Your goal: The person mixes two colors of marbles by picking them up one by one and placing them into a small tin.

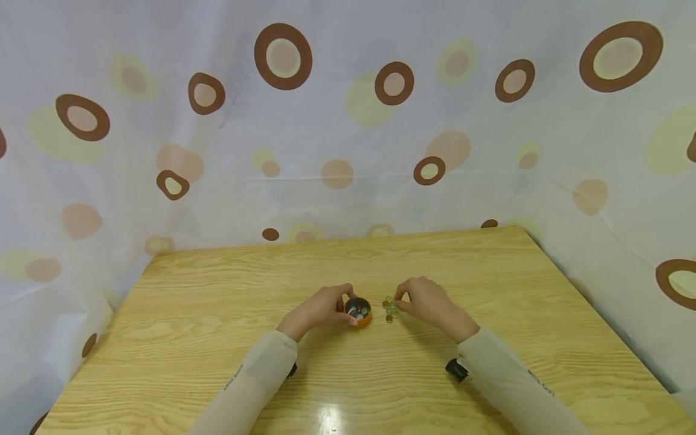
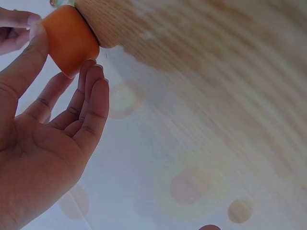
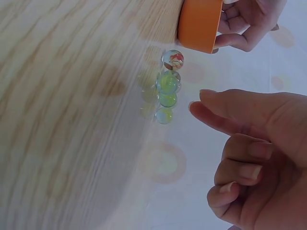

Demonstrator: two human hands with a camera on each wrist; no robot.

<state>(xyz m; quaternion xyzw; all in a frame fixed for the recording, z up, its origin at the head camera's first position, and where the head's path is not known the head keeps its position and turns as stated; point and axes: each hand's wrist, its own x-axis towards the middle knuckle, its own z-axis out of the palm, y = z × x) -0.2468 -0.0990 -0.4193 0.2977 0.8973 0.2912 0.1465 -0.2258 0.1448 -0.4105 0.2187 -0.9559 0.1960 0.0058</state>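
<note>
A small orange bowl (image 1: 364, 322) with a dark inside stands near the middle of the table, with several marbles in it. My left hand (image 1: 322, 307) holds it from the left, thumb at the near side and fingers round the far side; in the left wrist view the fingers lie along its orange wall (image 2: 72, 40). Just right of the bowl lies a loose cluster of glass marbles (image 3: 168, 82), mostly clear green-yellow, one with red and white swirls. My right hand (image 1: 429, 302) is close beside them, thumb and index finger extended with a small gap and nothing between, other fingers bent.
The light wooden table (image 1: 228, 290) reaches back to a white curtain (image 1: 337, 121) with brown and yellow ring patterns, which also hangs along both sides. A dark wrist device (image 1: 457, 370) sits under the right sleeve.
</note>
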